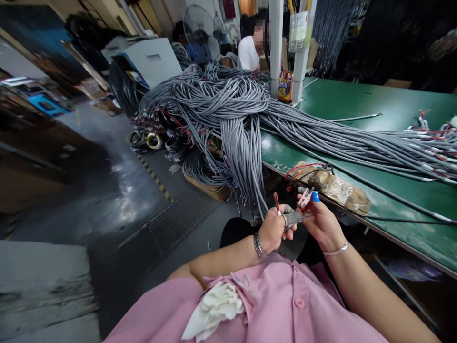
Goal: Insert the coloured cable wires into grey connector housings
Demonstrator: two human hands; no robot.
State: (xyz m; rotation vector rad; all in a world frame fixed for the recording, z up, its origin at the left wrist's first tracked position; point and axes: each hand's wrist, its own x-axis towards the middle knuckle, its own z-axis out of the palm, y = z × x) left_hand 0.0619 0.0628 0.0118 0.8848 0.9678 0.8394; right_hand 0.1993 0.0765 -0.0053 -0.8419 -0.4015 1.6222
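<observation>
1. Pink shirt [271,305] fills the near edge of my view, with a white cloth [214,307] tucked into its pocket.
2. Just beyond it, the left hand [276,228] is closed around the end of a grey cable [264,207]; red wires [276,202] stick up from its white-banded tip.
3. To its right, the right hand [323,226] is half curled, a blue cover [314,196] on its thumb. A small pink-and-white piece [304,197] shows beside the thumb, and I can't tell from here whether the fingers grip it.
4. Writing: a yellow-and-red packet [284,85] hanging at the white post [276,43] carries lettering too small for me to read. White marks [280,165] on the near edge of the green desk [378,102] are no clearer.
5. I see a plastic-wrapped wooden block [332,188] at the desk's near edge, just beyond the hands, with red and black leads at its left end.
6. A heap of grey cables [221,93] crowds the desk's left end, spilling over its near side and running right.
7. Far off, the post partly blocks my view of a co-worker in white [249,52]; a fan [202,33] stands to the left.
</observation>
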